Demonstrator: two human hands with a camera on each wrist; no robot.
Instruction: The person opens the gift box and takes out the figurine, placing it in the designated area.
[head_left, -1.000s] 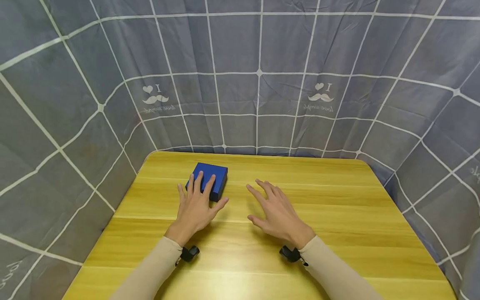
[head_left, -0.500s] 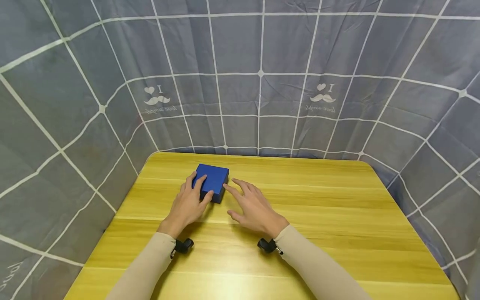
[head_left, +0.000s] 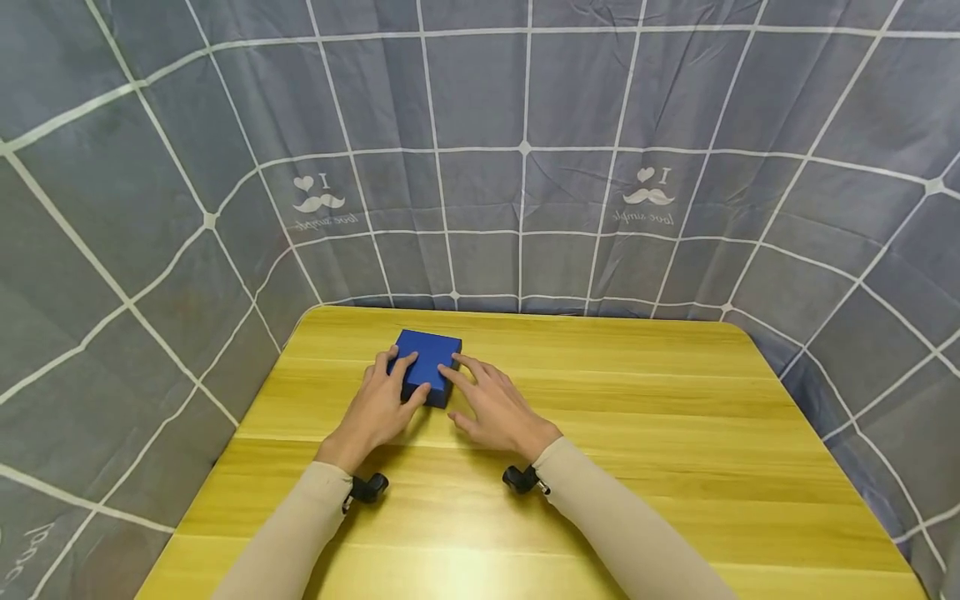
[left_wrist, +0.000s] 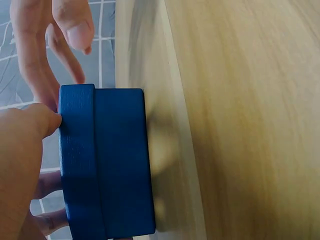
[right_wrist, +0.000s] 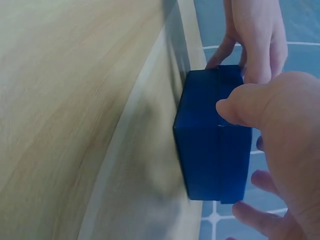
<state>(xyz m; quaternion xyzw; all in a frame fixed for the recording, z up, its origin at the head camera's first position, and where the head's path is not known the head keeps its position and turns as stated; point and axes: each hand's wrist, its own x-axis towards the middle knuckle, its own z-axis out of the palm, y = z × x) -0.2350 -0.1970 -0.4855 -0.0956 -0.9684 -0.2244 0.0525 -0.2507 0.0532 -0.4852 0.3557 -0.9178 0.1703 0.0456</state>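
Observation:
A blue lidded box (head_left: 432,350) sits on the left half of the table, its lid closed over the base. My left hand (head_left: 372,408) holds it at the left: the thumb bends to the near edge of the lid (left_wrist: 77,150), and the fingers spread over the top and down the left side. From the right, my right hand (head_left: 495,408) reaches in with relaxed, spread fingers. Two of its fingertips meet the box's right edge in the head view. In the right wrist view its thumb (right_wrist: 232,107) overlaps the lid's near corner.
The yellow wood-grain table (head_left: 637,450) extends to the right of the hands. Grey cloth with white grid lines (head_left: 480,192) hangs around its back and sides. Small black cameras (head_left: 369,487) are strapped to both wrists.
My right hand has moved left across the table up to the box's right edge. My left hand has shifted from lying over the top to holding the left side. The box stays put.

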